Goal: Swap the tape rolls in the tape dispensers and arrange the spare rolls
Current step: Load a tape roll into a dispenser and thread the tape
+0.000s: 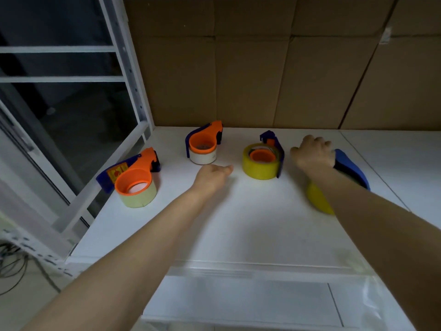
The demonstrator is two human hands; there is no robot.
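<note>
Several blue-and-orange tape dispensers stand on a white shelf [250, 223]. The left dispenser [133, 173] holds a pale yellow roll. The back one [204, 142] holds a white roll. A third dispenser [265, 158] carries a bright yellow roll. My right hand [312, 154] is closed over the front of a fourth dispenser [350, 168], whose yellow roll [317, 199] shows under my forearm. My left hand [212, 175] hovers over the shelf just in front of the white roll, fingers loosely together, holding nothing.
Brown cardboard [274, 75] lines the back of the shelf. A white metal upright and rail [133, 96] run along the left side, with dark space beyond. Cables [12, 263] lie on the floor at lower left.
</note>
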